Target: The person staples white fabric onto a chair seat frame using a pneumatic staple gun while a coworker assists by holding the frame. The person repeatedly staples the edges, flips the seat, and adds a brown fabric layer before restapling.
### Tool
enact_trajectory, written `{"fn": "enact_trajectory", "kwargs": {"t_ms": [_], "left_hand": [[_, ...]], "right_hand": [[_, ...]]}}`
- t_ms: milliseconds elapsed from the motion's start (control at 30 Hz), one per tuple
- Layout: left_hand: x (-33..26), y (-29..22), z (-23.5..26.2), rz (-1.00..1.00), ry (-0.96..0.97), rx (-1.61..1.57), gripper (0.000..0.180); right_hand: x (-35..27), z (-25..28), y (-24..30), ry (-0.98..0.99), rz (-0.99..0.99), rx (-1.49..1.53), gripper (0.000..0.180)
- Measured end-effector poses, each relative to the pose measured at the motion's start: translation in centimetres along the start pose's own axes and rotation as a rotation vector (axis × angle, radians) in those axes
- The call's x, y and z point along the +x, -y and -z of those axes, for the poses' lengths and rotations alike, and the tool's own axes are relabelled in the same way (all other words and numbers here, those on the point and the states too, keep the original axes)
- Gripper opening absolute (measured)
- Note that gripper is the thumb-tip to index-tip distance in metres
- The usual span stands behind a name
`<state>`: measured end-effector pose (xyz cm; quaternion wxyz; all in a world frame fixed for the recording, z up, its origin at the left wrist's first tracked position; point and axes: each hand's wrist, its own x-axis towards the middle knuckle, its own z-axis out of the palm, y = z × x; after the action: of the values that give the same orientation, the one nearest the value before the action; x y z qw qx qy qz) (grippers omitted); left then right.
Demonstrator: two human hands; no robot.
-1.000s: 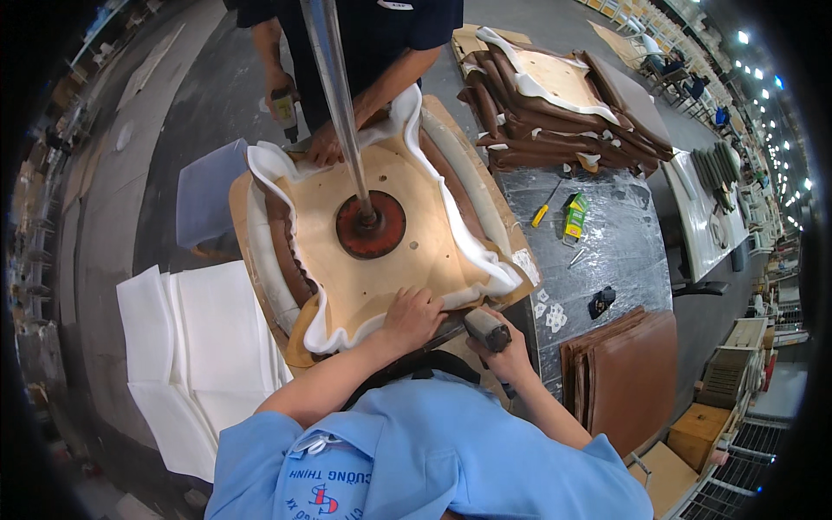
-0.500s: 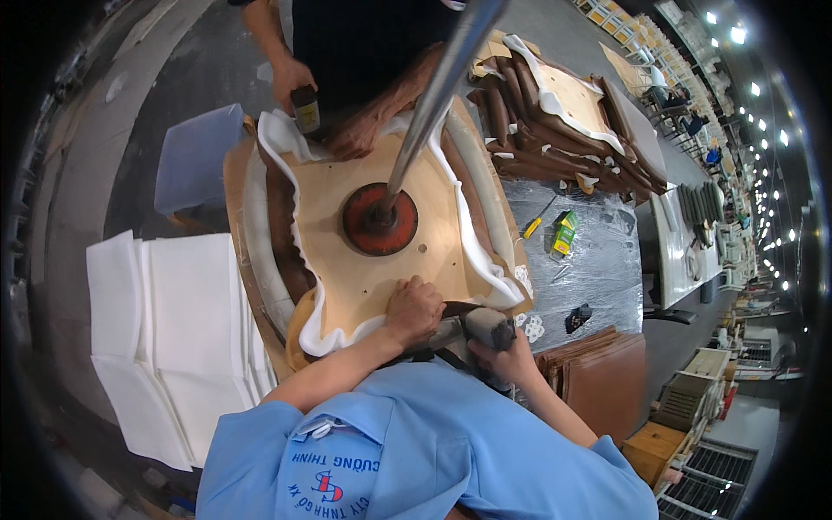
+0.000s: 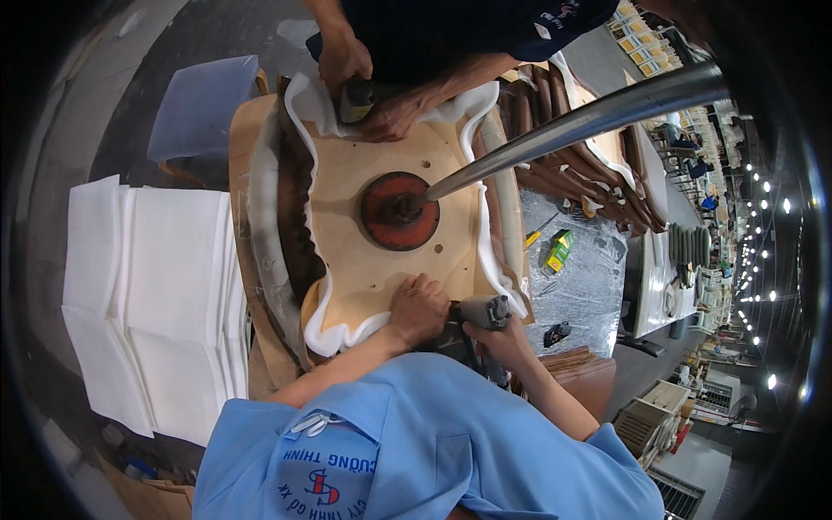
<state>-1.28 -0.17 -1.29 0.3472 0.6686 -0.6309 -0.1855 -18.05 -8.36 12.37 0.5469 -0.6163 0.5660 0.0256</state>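
My left hand (image 3: 419,310) is closed over the near edge of a plywood seat panel (image 3: 347,208), knuckles up, on the edge of a brown cover (image 3: 453,317) that shows dark beside it. What lies under its fingers is mostly hidden. In my right hand (image 3: 505,341) is a grey staple gun (image 3: 484,312), its nose at the near edge just right of my left hand. White foam padding (image 3: 314,217) curls up round the panel. A red round pressing disc (image 3: 400,211) on a metal pole (image 3: 572,134) rests on the panel.
Across the panel, a co-worker's hands (image 3: 386,120) work at the far edge with another staple gun (image 3: 356,99). White foam sheets (image 3: 173,269) are stacked left. To the right are a green-yellow box (image 3: 560,251), a yellow-handled tool (image 3: 533,237), brown sheets (image 3: 572,373) and piled brown covers (image 3: 576,186).
My staple gun has turned and shifted slightly left, closer to my left hand. The co-worker's staple gun has come nearer their other hand. The whole view has shifted, and the pole slants further right.
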Motion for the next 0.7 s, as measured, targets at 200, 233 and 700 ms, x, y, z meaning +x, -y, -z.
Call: {"fn": "enact_trajectory", "kwargs": {"t_ms": [200,233,700], "left_hand": [[-0.1,0.2,-0.1,-0.004,-0.008,0.009,0.017],[-0.2,0.3,-0.1,-0.009,-0.005,0.005,0.017],[2.2,1.5,4.9,0.329,-0.069,-0.519,0.031]], "right_hand": [[0.2,-0.3,1.3,-0.015,-0.009,-0.087,0.028],[0.1,-0.4,1.2,-0.020,0.023,-0.075,0.028],[-3.2,-2.6,-3.6,-0.102,0.226,-0.062,0.057]]}}
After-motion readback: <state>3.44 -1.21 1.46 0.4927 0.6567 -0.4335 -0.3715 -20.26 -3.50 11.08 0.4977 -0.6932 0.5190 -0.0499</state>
